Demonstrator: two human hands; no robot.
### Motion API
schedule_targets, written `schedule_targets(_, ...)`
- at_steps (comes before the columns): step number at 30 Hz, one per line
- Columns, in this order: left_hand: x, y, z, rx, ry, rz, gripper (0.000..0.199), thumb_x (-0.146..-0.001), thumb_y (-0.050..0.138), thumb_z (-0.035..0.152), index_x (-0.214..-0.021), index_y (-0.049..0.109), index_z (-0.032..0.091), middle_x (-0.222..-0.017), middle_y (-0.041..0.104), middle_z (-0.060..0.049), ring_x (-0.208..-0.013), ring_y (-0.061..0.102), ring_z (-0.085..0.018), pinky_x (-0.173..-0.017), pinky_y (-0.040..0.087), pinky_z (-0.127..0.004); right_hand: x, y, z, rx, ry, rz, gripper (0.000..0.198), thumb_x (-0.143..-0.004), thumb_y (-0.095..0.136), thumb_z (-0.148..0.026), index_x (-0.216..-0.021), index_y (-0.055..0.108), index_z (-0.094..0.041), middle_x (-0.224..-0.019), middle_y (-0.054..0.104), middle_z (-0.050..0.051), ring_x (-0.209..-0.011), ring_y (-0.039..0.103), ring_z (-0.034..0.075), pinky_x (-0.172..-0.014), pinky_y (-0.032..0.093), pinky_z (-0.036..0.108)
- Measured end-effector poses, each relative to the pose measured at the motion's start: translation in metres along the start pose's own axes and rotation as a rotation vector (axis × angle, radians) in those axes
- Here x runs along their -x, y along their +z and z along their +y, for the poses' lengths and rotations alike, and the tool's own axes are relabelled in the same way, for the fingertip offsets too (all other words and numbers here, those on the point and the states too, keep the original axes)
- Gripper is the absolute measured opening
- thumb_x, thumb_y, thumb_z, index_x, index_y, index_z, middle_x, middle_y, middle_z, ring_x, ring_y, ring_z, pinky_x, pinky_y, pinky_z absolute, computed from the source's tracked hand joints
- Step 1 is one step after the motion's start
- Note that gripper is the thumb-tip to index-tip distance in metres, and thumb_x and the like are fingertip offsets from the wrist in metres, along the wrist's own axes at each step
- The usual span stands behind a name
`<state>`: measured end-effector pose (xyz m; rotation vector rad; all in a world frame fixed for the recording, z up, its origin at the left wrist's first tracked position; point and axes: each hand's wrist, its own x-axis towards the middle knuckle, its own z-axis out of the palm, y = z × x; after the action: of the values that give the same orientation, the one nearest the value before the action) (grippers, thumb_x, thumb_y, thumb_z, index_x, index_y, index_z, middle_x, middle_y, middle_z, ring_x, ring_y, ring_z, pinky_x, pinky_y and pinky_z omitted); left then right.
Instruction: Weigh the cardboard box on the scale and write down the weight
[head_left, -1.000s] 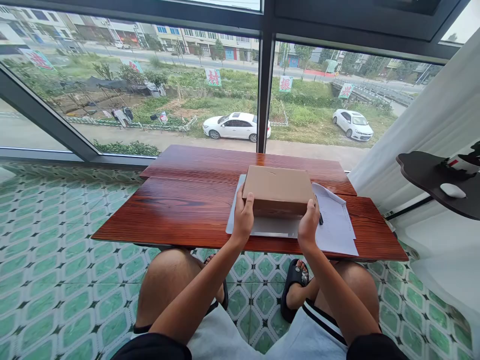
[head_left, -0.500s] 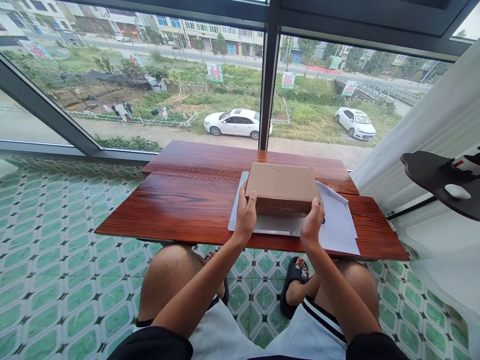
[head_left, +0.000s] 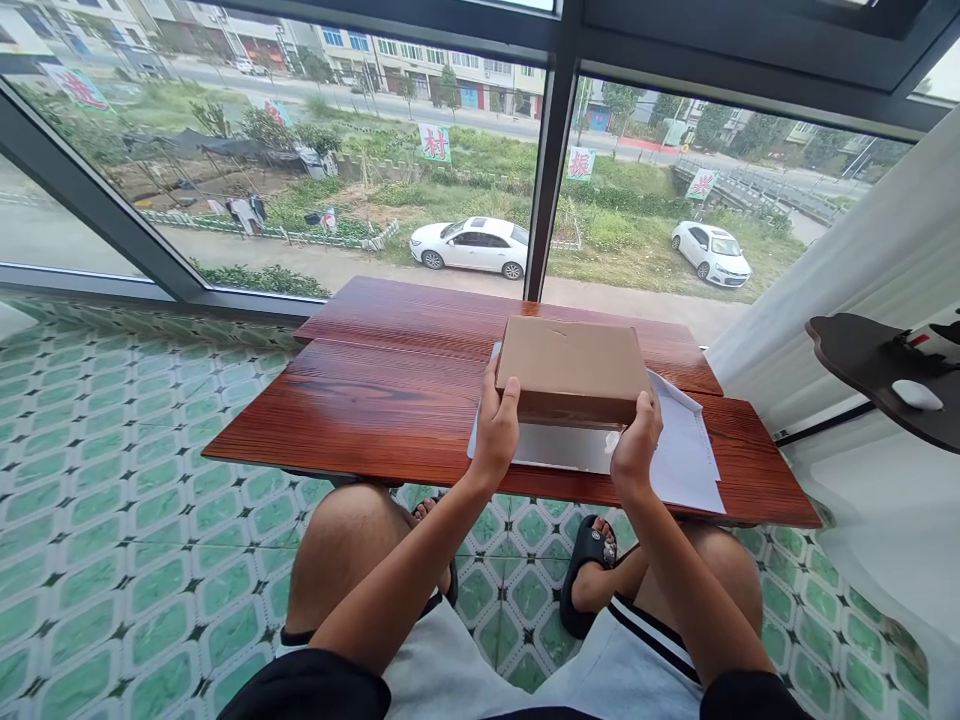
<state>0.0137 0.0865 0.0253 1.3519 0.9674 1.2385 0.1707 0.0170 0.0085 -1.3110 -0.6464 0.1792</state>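
Observation:
A flat brown cardboard box [head_left: 571,365] is held a little above a closed silver laptop [head_left: 559,446] on the red-brown wooden table [head_left: 375,400]. My left hand [head_left: 495,430] grips the box's near left corner, thumb on top. My right hand [head_left: 636,442] grips its near right corner. The box's near edge is raised off the laptop. White papers [head_left: 686,450] lie under and to the right of the laptop.
A large window with a dark upright frame bar [head_left: 546,180] stands behind the table. A white curtain [head_left: 862,270] hangs at the right, beside a dark shelf [head_left: 862,365] holding a white mouse [head_left: 913,394]. My knees sit under the table's near edge on green tiled floor [head_left: 112,520].
Both hands have lifted the box's near edge higher off the laptop, exposing more of the silver lid. The view has shifted slightly to the left.

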Motion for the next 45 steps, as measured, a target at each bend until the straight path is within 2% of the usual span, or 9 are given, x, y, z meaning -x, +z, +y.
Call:
schedule_targets(8,-0.007,-0.011,0.003,0.051,0.014,0.048,0.051,-0.096,0.043,0.042,-0.143,0.040,0.023,-0.153,0.043,-0.007,-0.143,0.038,-0.021,-0.122,0.030,-0.038,0.001,0.014,-0.007,0.030,-0.022,-0.030,0.044,-0.098,0.037,-0.043,-0.126,0.061,-0.019,-0.125,0.061,0.008,-0.119,0.053,0.021,-0.111,0.037,0.040)
schedule_targets(15,-0.016,-0.028,0.012,0.109,0.010,0.118,0.051,-0.095,0.044,0.039,-0.142,0.041,0.021,-0.151,0.045,-0.007,-0.140,0.042,-0.020,-0.119,0.034,-0.035,0.011,0.034,-0.017,0.064,-0.010,-0.093,0.047,-0.098,0.035,-0.044,-0.125,0.060,-0.015,-0.126,0.060,0.010,-0.118,0.053,0.022,-0.112,0.036,0.041)
schedule_targets(19,-0.022,-0.041,0.014,0.138,0.010,0.144,0.050,-0.094,0.046,0.037,-0.142,0.042,0.022,-0.149,0.047,-0.007,-0.138,0.044,-0.020,-0.118,0.036,-0.036,0.018,0.046,-0.021,0.128,0.085,-0.050,0.055,-0.096,0.038,-0.050,-0.133,0.056,-0.014,-0.141,0.051,0.012,-0.131,0.044,0.022,-0.117,0.030,0.040)
schedule_targets(22,-0.027,-0.051,0.013,0.162,0.027,0.166,0.051,-0.093,0.047,0.037,-0.142,0.042,0.022,-0.147,0.050,-0.007,-0.137,0.045,-0.020,-0.118,0.036,-0.037,0.022,0.057,-0.024,0.145,0.097,-0.055,0.058,-0.096,0.038,-0.051,-0.136,0.055,-0.013,-0.146,0.047,0.012,-0.137,0.039,0.022,-0.118,0.027,0.037)
schedule_targets(28,-0.038,-0.074,0.015,0.157,0.083,0.216,0.050,-0.091,0.050,0.034,-0.140,0.045,0.021,-0.145,0.052,-0.008,-0.134,0.048,-0.022,-0.117,0.038,-0.038,0.029,0.084,-0.031,0.035,-0.002,-0.155,0.052,-0.098,0.036,-0.043,-0.135,0.057,-0.011,-0.130,0.058,0.011,-0.122,0.052,0.020,-0.111,0.036,0.035)
schedule_targets(37,-0.055,-0.116,0.020,0.115,0.143,0.314,0.047,-0.089,0.051,0.032,-0.134,0.051,0.020,-0.141,0.056,-0.008,-0.131,0.051,-0.023,-0.116,0.039,-0.038,0.044,0.124,-0.028,-0.023,0.029,-0.222,0.050,-0.097,0.039,-0.046,-0.130,0.059,-0.015,-0.125,0.060,0.010,-0.116,0.053,0.021,-0.109,0.039,0.039)
schedule_targets(42,-0.058,-0.138,0.021,0.040,0.138,0.374,0.048,-0.089,0.050,0.031,-0.135,0.052,0.018,-0.139,0.057,-0.009,-0.131,0.051,-0.024,-0.115,0.039,-0.038,0.052,0.142,-0.027,-0.068,0.021,-0.298,0.046,-0.097,0.040,-0.046,-0.126,0.061,-0.016,-0.121,0.060,0.010,-0.114,0.054,0.021,-0.109,0.039,0.040)
schedule_targets(45,-0.059,-0.149,0.018,0.035,0.123,0.387,0.050,-0.089,0.050,0.032,-0.136,0.051,0.018,-0.139,0.057,-0.009,-0.129,0.052,-0.024,-0.113,0.041,-0.038,0.059,0.151,-0.027,-0.088,0.015,-0.343,0.045,-0.098,0.039,-0.044,-0.129,0.060,-0.018,-0.125,0.060,0.008,-0.113,0.054,0.020,-0.109,0.039,0.040)
